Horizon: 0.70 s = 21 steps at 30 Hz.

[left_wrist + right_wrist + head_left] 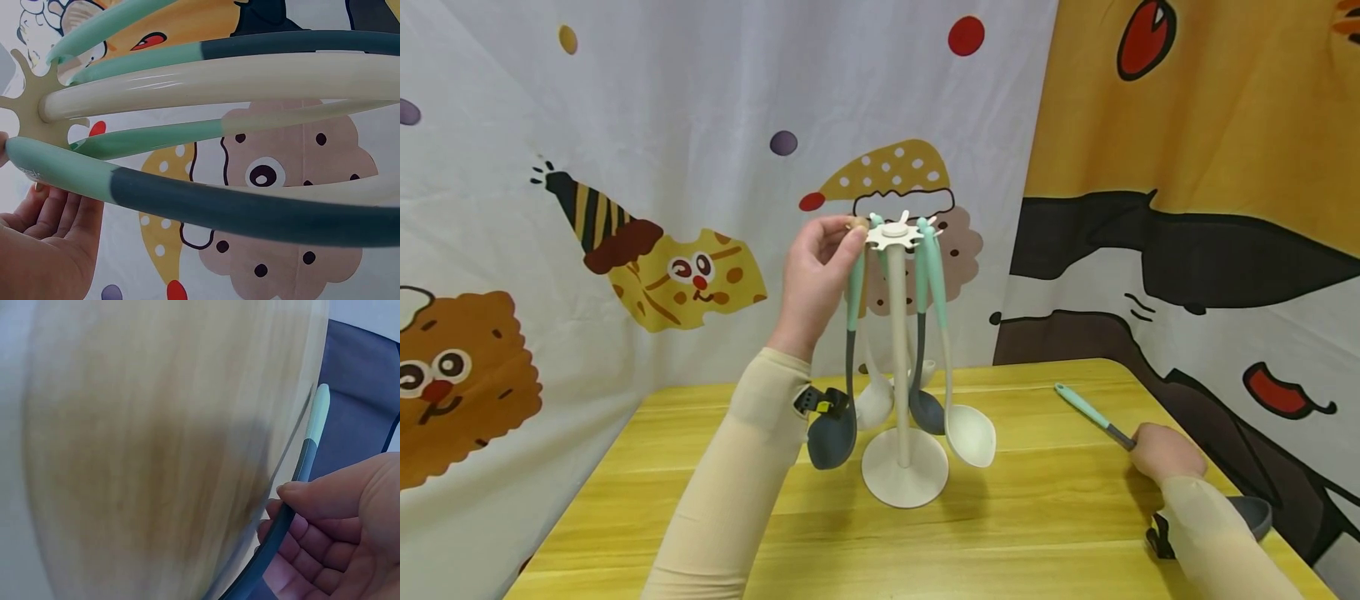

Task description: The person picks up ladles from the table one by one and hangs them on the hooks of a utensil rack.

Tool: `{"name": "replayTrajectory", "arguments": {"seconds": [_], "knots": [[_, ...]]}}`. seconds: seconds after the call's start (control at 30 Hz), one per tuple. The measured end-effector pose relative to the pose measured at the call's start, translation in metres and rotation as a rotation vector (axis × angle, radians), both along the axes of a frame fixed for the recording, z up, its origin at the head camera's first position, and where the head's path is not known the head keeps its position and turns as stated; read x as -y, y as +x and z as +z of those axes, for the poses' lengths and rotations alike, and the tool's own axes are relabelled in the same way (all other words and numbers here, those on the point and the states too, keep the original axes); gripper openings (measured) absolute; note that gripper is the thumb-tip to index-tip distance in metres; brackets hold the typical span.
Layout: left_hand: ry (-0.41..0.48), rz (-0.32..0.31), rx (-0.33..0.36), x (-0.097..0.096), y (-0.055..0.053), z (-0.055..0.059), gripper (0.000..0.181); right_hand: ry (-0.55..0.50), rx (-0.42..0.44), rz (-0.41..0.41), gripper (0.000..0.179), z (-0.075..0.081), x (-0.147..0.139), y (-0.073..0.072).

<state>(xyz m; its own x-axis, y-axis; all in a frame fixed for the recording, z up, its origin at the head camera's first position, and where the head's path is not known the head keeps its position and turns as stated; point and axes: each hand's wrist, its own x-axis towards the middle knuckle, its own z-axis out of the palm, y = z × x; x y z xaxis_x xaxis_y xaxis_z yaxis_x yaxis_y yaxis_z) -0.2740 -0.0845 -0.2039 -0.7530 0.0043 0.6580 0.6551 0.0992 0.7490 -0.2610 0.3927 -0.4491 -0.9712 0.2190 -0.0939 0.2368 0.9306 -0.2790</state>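
A cream utensil stand (pixel 901 350) with a round base and a hooked top stands in the middle of the table. At its top left, my left hand (pixel 816 279) pinches the handle end of a hanging dark grey ladle (pixel 832 439) with a mint handle (pixel 59 165). Other mint-handled utensils hang round the pole, among them a white ladle (pixel 972 435) and a smaller dark one (pixel 927 412). Near the table's right edge, my right hand (pixel 1168 454) grips the grey shaft of another mint-handled ladle (pixel 275 537). My forearm partly hides its dark bowl (pixel 1253 515).
The wooden table (pixel 1030 517) carries the stand, and its right edge runs close by my right hand. Behind it hangs a cartoon-printed curtain (pixel 700 100). Dark bands (pixel 820 404) with small devices are worn on both wrists.
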Motion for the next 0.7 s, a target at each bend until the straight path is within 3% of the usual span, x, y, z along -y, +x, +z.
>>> {"name": "replayTrajectory", "arguments": {"seconds": [0.5,0.7], "knots": [[-0.003,0.004,0.004,0.0,0.001,0.0,0.036,-0.05,-0.084,0.015,0.023,0.015,0.014,-0.001],[-0.006,0.008,0.003,0.0,0.001,0.0,0.037,-0.047,-0.153,0.057,0.022,0.023,0.023,0.002]]}}
